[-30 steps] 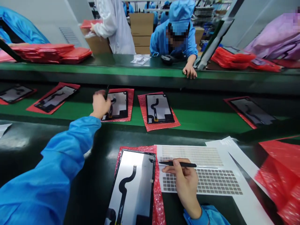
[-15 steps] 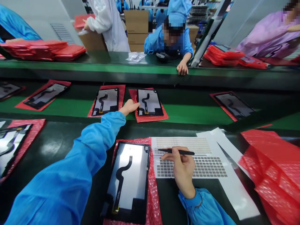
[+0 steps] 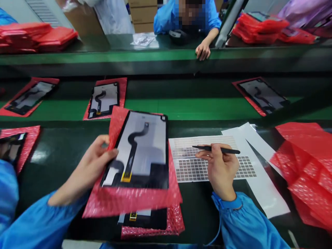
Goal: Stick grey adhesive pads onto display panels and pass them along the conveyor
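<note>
A display panel (image 3: 137, 148) on a red bubble-wrap bag (image 3: 132, 204) is grasped and tilted up by the left hand (image 3: 93, 166). Black tweezers (image 3: 216, 149) are pinched in the right hand (image 3: 221, 171) above a pad sheet (image 3: 197, 169), on which square pads remain; a second panel (image 3: 145, 219) lies beneath.

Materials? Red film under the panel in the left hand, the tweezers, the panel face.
The red film: likely thin plastic bubble wrap, glossy, with a dimpled surface and soft creases. The tweezers: black, dull finish; coated metal or plastic, can't tell. The panel face: probably glass, smooth and glossy, with a mirror-like sheen.
</note>
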Tool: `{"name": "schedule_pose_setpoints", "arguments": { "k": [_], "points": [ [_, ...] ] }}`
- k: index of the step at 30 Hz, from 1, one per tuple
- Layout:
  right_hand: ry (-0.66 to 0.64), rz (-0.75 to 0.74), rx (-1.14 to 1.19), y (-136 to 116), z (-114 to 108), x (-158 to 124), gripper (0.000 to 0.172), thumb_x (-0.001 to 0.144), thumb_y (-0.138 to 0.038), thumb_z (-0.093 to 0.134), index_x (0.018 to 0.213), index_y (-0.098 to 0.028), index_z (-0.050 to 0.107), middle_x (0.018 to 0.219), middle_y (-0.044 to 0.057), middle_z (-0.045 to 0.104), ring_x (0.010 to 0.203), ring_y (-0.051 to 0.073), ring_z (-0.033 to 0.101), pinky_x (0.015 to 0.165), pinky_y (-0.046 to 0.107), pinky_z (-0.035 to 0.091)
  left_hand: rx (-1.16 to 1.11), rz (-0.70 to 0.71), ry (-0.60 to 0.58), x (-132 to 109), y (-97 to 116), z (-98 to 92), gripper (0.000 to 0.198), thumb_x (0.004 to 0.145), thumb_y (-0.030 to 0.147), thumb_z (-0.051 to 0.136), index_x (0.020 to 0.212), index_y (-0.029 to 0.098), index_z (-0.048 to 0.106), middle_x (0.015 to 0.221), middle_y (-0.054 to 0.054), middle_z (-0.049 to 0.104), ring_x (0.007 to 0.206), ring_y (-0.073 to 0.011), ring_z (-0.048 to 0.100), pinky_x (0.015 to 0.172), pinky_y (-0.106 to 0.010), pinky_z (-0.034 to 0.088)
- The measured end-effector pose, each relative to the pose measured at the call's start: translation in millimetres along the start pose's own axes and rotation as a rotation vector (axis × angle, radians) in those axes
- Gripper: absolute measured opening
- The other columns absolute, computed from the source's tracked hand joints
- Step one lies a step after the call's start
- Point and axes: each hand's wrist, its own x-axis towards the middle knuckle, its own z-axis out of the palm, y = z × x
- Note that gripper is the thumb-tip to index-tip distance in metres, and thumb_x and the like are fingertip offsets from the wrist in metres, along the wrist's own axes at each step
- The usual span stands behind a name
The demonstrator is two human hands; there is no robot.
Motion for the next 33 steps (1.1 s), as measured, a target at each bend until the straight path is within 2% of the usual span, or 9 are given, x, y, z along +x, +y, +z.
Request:
{"name": "schedule_pose_setpoints", "arguments": {
  "k": [4,8,12,14,18,20,22,26,33],
  "points": [
    [-0.052,0.038,-0.097,-5,-6,3,0.03,0.088,-0.046,0.081,0.09,-0.021,0.065,0.071,0.0,0.079,0.059,0.022,0.08,0.057,0.032,0.068,-0.032,-0.168,-0.095,-51,-66,-3.8,0.052,0.082,0.057,0.075,0.097,0.03,0.034,0.061,0.01,0.06,0.04,-0.0153,0.056,0.038,-0.024,0.045],
    [-0.242,0.124,-0.241,-7,-12,-4,0.028,0.088,-0.045,0.081,0.089,-0.02,0.069,0.076,0.004,0.08,0.06,0.022,0.08,0.059,0.032,0.069,0.138,0.022,-0.05,-73,-98,4.7,0.039,0.092,0.053,0.066,0.096,0.03,0.035,0.059,0.011,0.054,0.041,-0.0136,0.055,0.04,-0.023,0.043],
    [-0.398,0.197,-0.336,-4,-21,-17,0.029,0.087,-0.046,0.082,0.088,-0.018,0.071,0.079,0.006,0.079,0.063,0.022,0.081,0.06,0.032,0.069,0.697,0.338,0.203,-74,-85,-2.0,0.035,0.087,0.053,0.072,0.093,0.028,0.048,0.066,0.006,0.058,0.049,-0.0149,0.058,0.045,-0.025,0.043],
    [-0.425,0.217,-0.375,1,-26,-23,0.029,0.088,-0.046,0.082,0.09,-0.019,0.072,0.083,0.007,0.08,0.065,0.023,0.081,0.062,0.032,0.07,0.872,0.517,0.237,-71,-71,-2.0,0.03,0.09,0.046,0.072,0.087,0.026,0.05,0.07,0.005,0.058,0.052,-0.0139,0.056,0.047,-0.026,0.041],
    [-0.416,0.246,-0.392,11,-30,-28,0.028,0.086,-0.046,0.083,0.091,-0.02,0.073,0.084,0.006,0.079,0.067,0.023,0.081,0.062,0.034,0.07,0.854,0.917,-0.119,-69,-51,31.3,0.001,0.097,0.022,0.062,0.097,0.021,0.061,0.092,-0.003,0.071,0.081,-0.0168,0.068,0.071,-0.028,0.055],
    [-0.41,0.249,-0.39,13,-30,-28,0.028,0.085,-0.046,0.083,0.091,-0.021,0.073,0.084,0.006,0.079,0.067,0.024,0.081,0.062,0.034,0.07,0.933,1.085,-0.282,-70,-48,60.3,0.017,0.099,0.025,0.06,0.111,0.015,0.067,0.115,-0.01,0.073,0.103,-0.0234,0.068,0.087,-0.034,0.056],
    [-0.414,0.24,-0.4,13,-30,-28,0.026,0.087,-0.045,0.082,0.093,-0.021,0.072,0.086,0.006,0.08,0.068,0.023,0.081,0.062,0.033,0.069,1.091,1.193,-0.381,-71,-50,87.6,0.036,0.101,0.033,0.058,0.126,0.01,0.067,0.137,-0.013,0.067,0.109,-0.0275,0.064,0.089,-0.039,0.054],
    [-0.442,0.233,-0.419,11,-30,-27,0.021,0.091,-0.041,0.079,0.094,-0.022,0.071,0.087,0.006,0.08,0.069,0.022,0.081,0.064,0.033,0.07,1.315,1.158,-0.444,-67,-58,117.3,0.053,0.105,0.044,0.05,0.141,0.008,0.063,0.151,-0.013,0.058,0.098,-0.0248,0.06,0.078,-0.037,0.053],
    [-0.505,0.235,-0.464,5,-28,-23,0.017,0.094,-0.038,0.076,0.095,-0.021,0.073,0.088,0.007,0.08,0.072,0.022,0.081,0.066,0.034,0.07,1.323,1.075,-0.427,-67,-63,120.6,0.055,0.104,0.049,0.05,0.14,0.011,0.066,0.152,-0.01,0.058,0.1,-0.0262,0.058,0.073,-0.037,0.052]
  ]
}}
